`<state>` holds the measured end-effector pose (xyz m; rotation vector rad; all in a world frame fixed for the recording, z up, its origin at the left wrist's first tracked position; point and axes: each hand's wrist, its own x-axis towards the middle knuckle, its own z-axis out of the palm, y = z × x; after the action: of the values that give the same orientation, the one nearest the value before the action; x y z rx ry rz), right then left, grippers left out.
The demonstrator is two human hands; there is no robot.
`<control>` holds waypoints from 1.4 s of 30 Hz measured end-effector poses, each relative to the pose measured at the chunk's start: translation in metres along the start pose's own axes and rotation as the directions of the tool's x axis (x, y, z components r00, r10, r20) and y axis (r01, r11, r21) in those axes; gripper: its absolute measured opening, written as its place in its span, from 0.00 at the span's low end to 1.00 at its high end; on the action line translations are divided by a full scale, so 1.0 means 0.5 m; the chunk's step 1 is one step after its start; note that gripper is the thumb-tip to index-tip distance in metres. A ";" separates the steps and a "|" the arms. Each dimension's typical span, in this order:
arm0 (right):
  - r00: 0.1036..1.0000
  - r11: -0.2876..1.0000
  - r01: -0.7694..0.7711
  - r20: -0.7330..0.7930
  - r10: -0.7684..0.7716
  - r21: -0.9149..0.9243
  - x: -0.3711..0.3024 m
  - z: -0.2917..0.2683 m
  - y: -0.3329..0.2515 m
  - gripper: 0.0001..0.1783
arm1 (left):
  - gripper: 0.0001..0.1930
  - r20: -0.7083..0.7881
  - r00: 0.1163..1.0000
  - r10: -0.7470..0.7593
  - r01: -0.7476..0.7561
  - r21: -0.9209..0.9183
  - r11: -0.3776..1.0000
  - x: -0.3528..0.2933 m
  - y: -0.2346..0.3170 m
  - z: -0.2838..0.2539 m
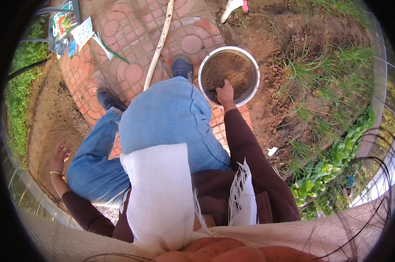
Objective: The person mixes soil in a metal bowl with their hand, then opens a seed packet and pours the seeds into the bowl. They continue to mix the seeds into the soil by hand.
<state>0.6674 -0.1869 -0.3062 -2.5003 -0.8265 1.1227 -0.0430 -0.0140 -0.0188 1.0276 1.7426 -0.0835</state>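
Observation:
My right hand (225,93) reaches over the near rim of a round metal basin (255,92) at the upper centre. Brown soil (230,67) fills much of the basin. The fingers of this hand are curled together against the soil's near side; whatever they hold is hidden. Off to the left, my left hand (61,156) hangs beside my bent knee, above a strip of bare soil (44,131). Its fingers are apart and loosely bent, with nothing in them. A yellow bangle (56,173) circles that wrist.
A pale hose (159,43) crosses the red paving (123,32). Packets (82,32) and white strips (102,46) lie at the upper left. To the right, a planted bed holds thin grassy plants (324,74) and leafy greens (322,174). A white pipe end (230,8) stands beyond the basin.

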 end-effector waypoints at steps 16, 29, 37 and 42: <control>0.838 0.900 0.221 -0.399 -0.373 -0.377 -0.127 -0.098 0.001 0.36 | 0.23 -0.058 0.998 0.025 -0.021 0.077 0.997 -0.016 0.050 0.028; 0.872 0.153 -0.485 0.490 0.009 0.861 0.106 -0.019 0.315 0.13 | 0.23 -0.115 0.972 0.207 -0.175 0.240 0.955 -0.036 0.080 0.072; 0.923 -0.002 -0.366 0.363 -0.130 0.931 0.014 -0.113 0.063 0.15 | 0.22 -0.261 0.855 0.449 -0.342 0.368 0.865 -0.091 0.038 0.110; 0.963 0.151 -0.131 0.162 -0.214 0.980 -0.130 -0.267 -0.136 0.17 | 0.23 -0.340 0.766 0.545 -0.396 0.418 0.817 -0.174 0.077 0.153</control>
<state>0.7066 -0.1744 -0.1485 -1.1319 -0.0073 1.3391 0.0457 -0.0802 0.0335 1.8359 1.8434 0.2208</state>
